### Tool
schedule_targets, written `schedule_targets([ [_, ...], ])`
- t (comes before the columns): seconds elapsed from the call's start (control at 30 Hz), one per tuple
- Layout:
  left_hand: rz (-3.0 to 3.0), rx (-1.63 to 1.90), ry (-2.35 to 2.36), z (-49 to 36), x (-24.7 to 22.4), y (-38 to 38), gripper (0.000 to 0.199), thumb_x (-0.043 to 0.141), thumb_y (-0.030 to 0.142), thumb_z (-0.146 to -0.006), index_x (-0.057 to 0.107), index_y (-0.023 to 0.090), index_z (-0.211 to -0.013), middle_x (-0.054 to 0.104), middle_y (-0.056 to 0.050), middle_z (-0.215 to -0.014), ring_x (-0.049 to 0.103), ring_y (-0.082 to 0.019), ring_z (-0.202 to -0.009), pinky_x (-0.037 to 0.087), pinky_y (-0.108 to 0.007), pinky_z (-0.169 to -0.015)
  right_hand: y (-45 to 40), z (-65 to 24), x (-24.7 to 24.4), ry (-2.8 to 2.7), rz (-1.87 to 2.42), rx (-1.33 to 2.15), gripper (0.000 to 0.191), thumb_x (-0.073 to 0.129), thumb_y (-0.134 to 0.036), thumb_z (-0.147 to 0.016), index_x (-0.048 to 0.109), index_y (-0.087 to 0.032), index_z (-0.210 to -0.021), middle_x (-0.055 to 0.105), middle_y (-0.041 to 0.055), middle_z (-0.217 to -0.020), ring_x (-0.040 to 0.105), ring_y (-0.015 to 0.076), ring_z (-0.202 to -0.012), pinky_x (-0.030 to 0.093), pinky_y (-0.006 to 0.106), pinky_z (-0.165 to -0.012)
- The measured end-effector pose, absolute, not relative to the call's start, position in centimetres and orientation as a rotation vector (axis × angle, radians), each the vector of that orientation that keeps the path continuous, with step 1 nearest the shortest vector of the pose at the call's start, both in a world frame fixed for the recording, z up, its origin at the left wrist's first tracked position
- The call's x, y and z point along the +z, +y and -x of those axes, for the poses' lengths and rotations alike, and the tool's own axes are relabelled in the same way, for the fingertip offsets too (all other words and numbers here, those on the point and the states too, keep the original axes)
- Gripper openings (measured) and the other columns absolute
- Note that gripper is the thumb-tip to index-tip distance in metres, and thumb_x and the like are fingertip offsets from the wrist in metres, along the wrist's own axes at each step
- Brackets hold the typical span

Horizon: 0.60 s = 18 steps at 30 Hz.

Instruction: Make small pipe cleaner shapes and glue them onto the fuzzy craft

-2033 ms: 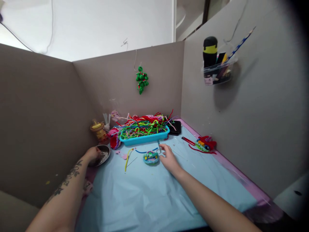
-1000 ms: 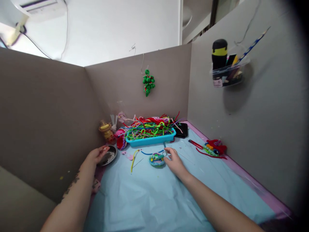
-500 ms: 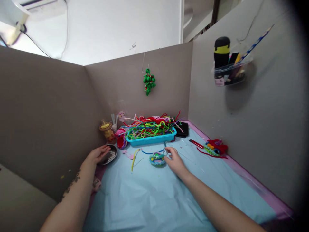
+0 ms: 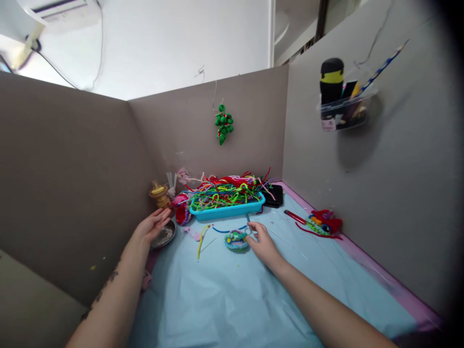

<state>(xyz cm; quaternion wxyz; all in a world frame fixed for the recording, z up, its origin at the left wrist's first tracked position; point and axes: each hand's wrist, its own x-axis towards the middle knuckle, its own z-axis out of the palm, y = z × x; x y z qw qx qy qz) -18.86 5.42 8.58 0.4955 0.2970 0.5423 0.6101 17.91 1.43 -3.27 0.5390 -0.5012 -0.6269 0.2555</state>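
Pale-blue fuzzy stems, coiled into a small, squat oval with green, pink and yellow tufts, form a soft craft piece lying just below the centre of the frame, on a tabletop under crinkled light-blue sheeting. At its right edge is the right hand, thumb and forefinger curved apart beside a small thin ring; whether it grips either is unclear. Around the piece lie a bent, fuzzy yellow stem and a slim blue stem. Toward the left of the frame, the left hand is over a round, shiny metal bowl of tiny pale beads, fingers long and loosely spread; any bead in it is too small to tell. Behind, a smooth turquoise plastic tray overflows with tangled, multicoloured stems. Grey panels enclose everything; a knobbly green ornament hangs at upper centre.
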Motion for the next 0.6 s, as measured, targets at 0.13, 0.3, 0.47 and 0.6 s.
schedule_targets([
  [0.13, -0.909, 1.411, 0.891, 10.5, 10.7, 2.6, 0.042, 0.047, -0.002, -0.077, 0.050, 0.016, -0.115, 0.054, -0.013, -0.126, 0.055, -0.021, -0.112, 0.052, -0.032, -0.085, 0.1, -17.8, -1.4, -1.551, 1.085, 0.443, 0.034, 0.050, -0.018, -0.075, 0.052, -0.021, -0.109, 0.052, 0.0087, -0.110, 0.049, 0.0229, -0.106, 0.041, 0.040, -0.092],
  [0.3, -0.826, 1.185, 0.751, 0.6, 8.5, -1.2, 0.044, 0.056, 0.004, -0.074, 0.049, 0.018, -0.115, 0.057, -0.014, -0.121, 0.055, -0.023, -0.112, 0.050, -0.033, -0.087, -1.6, -18.0, 0.6, -1.652, 0.912, 0.250, 0.022, 0.050, -0.021, -0.082, 0.056, -0.021, -0.103, 0.054, 0.0085, -0.101, 0.050, 0.0224, -0.102, 0.041, 0.040, -0.090],
  [0.47, -0.836, 1.167, 0.750, -2.7, 5.9, -1.9, 0.037, 0.064, 0.012, -0.071, 0.054, 0.019, -0.106, 0.062, -0.012, -0.110, 0.061, -0.021, -0.102, 0.049, -0.030, -0.086, -2.3, -18.1, 1.1, -1.658, 0.895, 0.198, 0.018, 0.051, -0.024, -0.082, 0.058, -0.023, -0.099, 0.055, 0.0081, -0.097, 0.051, 0.0235, -0.098, 0.042, 0.041, -0.087],
  [0.6, -1.136, 1.451, 1.104, 2.8, 7.5, 0.1, 0.034, 0.067, 0.027, -0.071, 0.056, 0.019, -0.101, 0.067, -0.007, -0.092, 0.065, -0.020, -0.083, 0.050, -0.033, -0.080, -2.1, -18.2, 1.0, -1.602, 0.921, 0.235, 0.020, 0.051, -0.023, -0.082, 0.057, -0.022, -0.100, 0.054, 0.0081, -0.099, 0.050, 0.0232, -0.099, 0.041, 0.041, -0.089],
])
